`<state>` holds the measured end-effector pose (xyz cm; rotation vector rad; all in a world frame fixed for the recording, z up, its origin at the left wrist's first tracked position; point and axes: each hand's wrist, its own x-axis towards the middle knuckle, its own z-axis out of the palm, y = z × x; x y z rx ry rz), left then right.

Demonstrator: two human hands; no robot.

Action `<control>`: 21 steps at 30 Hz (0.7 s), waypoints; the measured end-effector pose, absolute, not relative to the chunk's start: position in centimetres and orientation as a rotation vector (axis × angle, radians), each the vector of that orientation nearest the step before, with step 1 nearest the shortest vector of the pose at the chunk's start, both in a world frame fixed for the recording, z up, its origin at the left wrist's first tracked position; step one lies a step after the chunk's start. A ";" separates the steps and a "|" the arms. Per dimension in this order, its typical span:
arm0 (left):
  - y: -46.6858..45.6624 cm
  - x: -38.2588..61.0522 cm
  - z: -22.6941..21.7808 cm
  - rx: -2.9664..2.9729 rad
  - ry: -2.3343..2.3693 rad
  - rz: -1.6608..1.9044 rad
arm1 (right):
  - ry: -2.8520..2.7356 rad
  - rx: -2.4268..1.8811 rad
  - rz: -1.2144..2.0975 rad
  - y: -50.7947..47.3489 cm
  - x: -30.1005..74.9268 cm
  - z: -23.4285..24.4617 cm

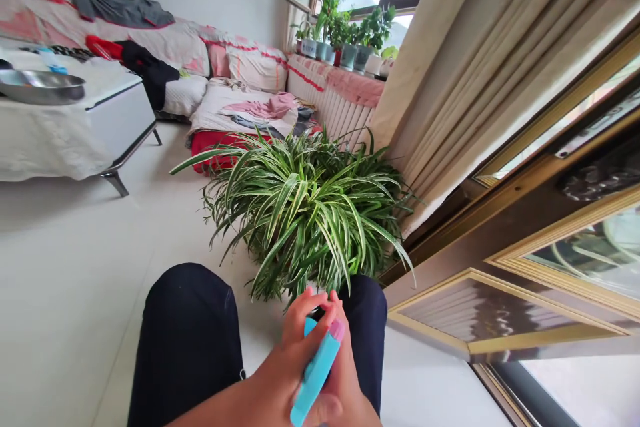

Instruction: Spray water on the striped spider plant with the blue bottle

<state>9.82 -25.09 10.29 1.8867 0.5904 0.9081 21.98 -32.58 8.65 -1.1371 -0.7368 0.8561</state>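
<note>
Tool (317,373), smooth, slim and turquoise, is grasped between left hand (289,360) and right hand (347,367) near striped, ribbony leaves (305,213)

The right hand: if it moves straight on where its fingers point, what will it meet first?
The right hand would probably meet the leafy green plant first, though depth is unclear.

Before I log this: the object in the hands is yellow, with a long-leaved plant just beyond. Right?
Wrong colour: the object in the hands is light blue, not yellow. The head view shows it, with the long-leaved plant just beyond, as you say.
</note>
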 end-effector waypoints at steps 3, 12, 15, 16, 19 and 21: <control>-23.7 8.3 9.3 1.864 0.421 0.837 | -0.929 -1.175 0.669 -32.0 21.4 7.8; -21.1 7.9 1.7 0.794 0.660 0.827 | -1.116 -1.215 0.388 -27.5 18.9 8.2; -19.8 8.1 0.3 0.617 0.500 0.576 | -1.179 -1.262 0.435 -25.1 18.8 8.7; -19.5 8.2 0.0 0.601 0.464 0.522 | -1.221 -1.283 0.445 -24.3 18.8 9.0; -18.6 8.7 -1.0 0.536 0.454 0.415 | -1.298 -1.333 0.443 -22.1 19.0 9.8; -17.9 9.3 -2.1 0.475 0.499 0.354 | -1.312 -1.379 0.425 -20.9 19.1 9.8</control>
